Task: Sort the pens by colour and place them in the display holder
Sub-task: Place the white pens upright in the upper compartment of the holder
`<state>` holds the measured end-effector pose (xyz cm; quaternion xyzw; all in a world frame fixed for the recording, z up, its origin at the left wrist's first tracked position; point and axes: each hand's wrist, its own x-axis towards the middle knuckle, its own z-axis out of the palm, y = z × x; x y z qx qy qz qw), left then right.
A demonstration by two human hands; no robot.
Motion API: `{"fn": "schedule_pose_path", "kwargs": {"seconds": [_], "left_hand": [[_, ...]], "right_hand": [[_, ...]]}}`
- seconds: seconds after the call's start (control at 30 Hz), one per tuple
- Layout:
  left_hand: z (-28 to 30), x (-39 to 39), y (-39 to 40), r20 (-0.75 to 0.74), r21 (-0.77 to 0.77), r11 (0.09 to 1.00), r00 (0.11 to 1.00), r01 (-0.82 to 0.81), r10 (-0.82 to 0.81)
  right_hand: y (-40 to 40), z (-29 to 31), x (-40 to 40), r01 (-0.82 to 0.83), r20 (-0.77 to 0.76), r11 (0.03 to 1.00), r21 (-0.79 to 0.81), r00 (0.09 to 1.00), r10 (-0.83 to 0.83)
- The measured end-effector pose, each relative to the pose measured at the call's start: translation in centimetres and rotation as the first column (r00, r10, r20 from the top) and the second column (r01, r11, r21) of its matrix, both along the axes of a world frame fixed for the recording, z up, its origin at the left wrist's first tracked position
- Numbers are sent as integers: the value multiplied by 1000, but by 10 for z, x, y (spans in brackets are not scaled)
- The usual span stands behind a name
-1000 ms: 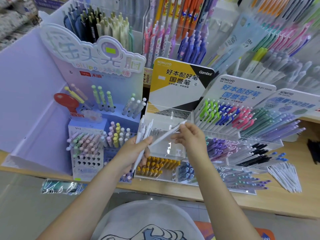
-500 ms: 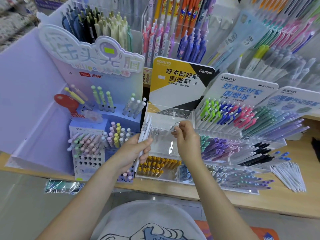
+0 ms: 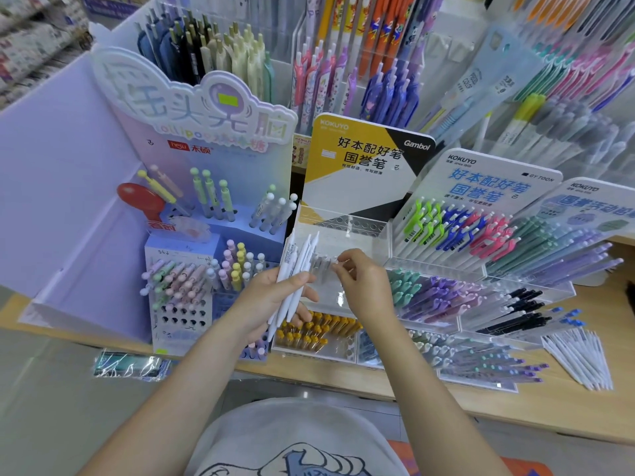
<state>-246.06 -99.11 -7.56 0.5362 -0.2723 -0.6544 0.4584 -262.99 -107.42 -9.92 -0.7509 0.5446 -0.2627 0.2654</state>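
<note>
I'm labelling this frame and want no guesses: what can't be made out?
- Head view: whether the right hand pinches a pen; its fingers hide the tips.
- How many white pens the left hand grips; they overlap.
- Shelf goods top left: blurred.

Light wooden surface (image 3: 567, 417) is carrying clear acrylic display holder (image 3: 426, 324), lilac cardboard pen stand (image 3: 86, 207), loose white pens (image 3: 580, 359) lying at right.

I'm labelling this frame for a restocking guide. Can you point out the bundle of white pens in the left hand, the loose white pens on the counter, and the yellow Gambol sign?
bundle of white pens (image 3: 298, 269), head view, mid-barrel.
loose white pens (image 3: 580, 359), head view, middle of pile.
yellow Gambol sign (image 3: 330, 149), head view, yellow area.
</note>
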Motion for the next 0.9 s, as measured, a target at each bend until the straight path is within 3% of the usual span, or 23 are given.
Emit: {"fn": "schedule_pose_path", "kwargs": {"seconds": [0.1,0.17,0.27,0.43,0.53,0.6,0.7,0.9], "left_hand": [[1,-1,0,6,-2,1000,1000,12,-12],[1,-3,1,10,-5,999,999,35,-35],[3,-8,0,25,-2,994,993,112,-112],[2,-18,-2,44,6,985,984,172,-173],[-2,-15,-3,64,30,989,987,147,-149],[-5,-12,-3,98,39,990,986,134,-137],[-8,-10,-3,137,30,991,982,129,-132],[-7,-8,-3,101,2,994,989,106,-106]], "right_hand": [[6,11,-4,58,97,996,72,993,-65],[12,25,-7,69,240,979,189,964,-115],[19,46,-7,-50,452,921,387,881,-142],[21,51,-14,-54,507,894,444,838,-201],[18,53,-27,44,586,875,482,726,-360],[14,54,-36,154,581,891,426,709,-401],[12,48,-43,252,552,931,263,753,-359],[16,28,-34,176,311,984,19,934,-173]]}}
